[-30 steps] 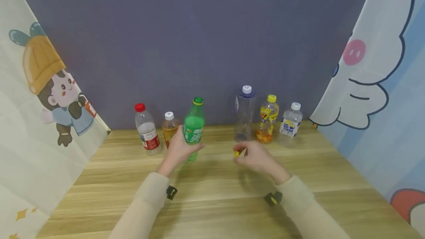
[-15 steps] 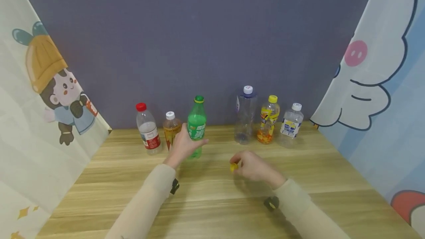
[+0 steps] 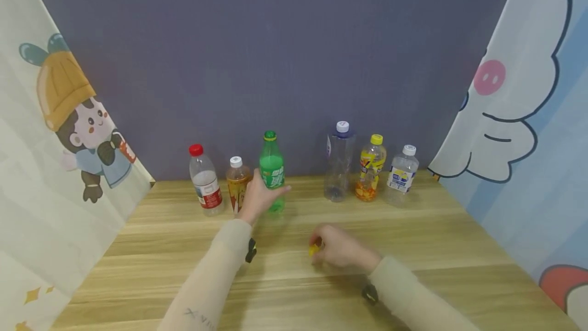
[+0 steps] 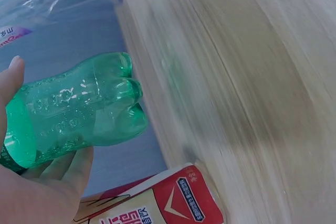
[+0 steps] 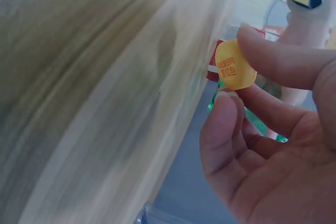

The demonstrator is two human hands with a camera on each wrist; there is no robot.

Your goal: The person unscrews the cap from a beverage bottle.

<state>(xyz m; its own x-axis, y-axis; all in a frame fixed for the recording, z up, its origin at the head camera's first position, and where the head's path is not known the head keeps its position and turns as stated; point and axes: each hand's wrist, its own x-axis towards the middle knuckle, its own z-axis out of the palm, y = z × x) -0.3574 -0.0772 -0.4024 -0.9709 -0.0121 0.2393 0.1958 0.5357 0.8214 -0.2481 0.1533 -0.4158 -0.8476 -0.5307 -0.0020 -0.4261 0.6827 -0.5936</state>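
Note:
My left hand grips a green plastic bottle around its body. The bottle stands nearly upright, its neck ringed in yellow. In the left wrist view the bottle's clear green base juts past my fingers; whether it touches the table I cannot tell. Nearer to me, my right hand pinches a yellow bottle cap between thumb and fingertips, its printed top showing in the right wrist view. Just left of my left hand stands a bottle with an orange-brown label, partly hidden by that hand.
A red-capped bottle stands at the back left. Along the back right are a tall clear bottle, a yellow-capped bottle and a white-capped bottle. Behind the wooden table rises a dark grey panel.
My left hand has carried the green bottle back and slightly right, beside the orange-brown-labelled bottle. My right hand has drawn toward me and to the left, still pinching the yellow cap.

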